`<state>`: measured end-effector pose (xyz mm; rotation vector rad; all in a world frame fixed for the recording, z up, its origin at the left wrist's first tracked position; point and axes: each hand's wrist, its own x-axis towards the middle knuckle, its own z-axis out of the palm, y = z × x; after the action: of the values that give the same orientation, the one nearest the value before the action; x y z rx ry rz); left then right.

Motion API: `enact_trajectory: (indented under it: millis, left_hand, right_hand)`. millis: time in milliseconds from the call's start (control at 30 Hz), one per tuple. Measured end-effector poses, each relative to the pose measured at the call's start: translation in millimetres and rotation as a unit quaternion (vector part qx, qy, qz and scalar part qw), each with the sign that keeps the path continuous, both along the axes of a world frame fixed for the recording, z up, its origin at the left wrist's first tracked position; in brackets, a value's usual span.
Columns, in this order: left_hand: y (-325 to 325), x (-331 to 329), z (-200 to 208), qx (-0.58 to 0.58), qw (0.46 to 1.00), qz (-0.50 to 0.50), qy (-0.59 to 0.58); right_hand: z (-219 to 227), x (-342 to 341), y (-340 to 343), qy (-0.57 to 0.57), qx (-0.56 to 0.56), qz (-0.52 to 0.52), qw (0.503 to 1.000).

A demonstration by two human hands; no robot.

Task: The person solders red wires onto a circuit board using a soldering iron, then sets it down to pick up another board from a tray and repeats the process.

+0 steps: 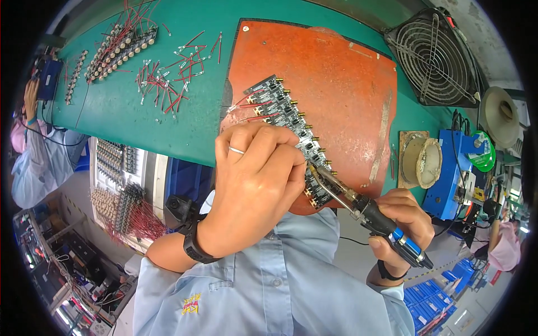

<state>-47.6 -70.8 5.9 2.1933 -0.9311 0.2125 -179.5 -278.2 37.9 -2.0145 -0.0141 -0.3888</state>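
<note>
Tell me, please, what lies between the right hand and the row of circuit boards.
A soldering iron, gripped by the right hand, reaches toward the circuit boards in the head view.

A green bench (193,126) stands near a mottled grey wall (486,39); striped tape (434,270) marks the pale floor (353,260).

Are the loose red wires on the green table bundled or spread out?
Spread out: the loose red wires lie scattered, pointing different ways.
</note>
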Motion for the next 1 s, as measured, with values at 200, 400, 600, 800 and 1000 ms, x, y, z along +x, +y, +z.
enact_trajectory:
  millis: [200,400,600,800,1000]
  left_hand:
    - [-1,-2,0,-0.004,1.0,0.007,0.001]
    - [-2,-2,-2,-0.003,1.0,0.013,-0.007]
    - [3,1,2,0.005,1.0,-0.013,0.016]
    - [9,-1,18,0.045,0.998,-0.028,0.043]
    - [11,12,11,0.014,0.998,-0.055,0.041]
  right_hand:
    - [-1,-5,0,-0.034,0.019,-0.03,0.999]
    - [-2,-6,-2,-0.029,0.009,-0.025,0.999]
    - [-5,-7,-5,-0.043,0.01,-0.028,0.999]
    - [-7,-7,0,-0.054,0.057,-0.103,0.992]
    - [-12,-4,2,-0.058,0.061,-0.116,0.99]
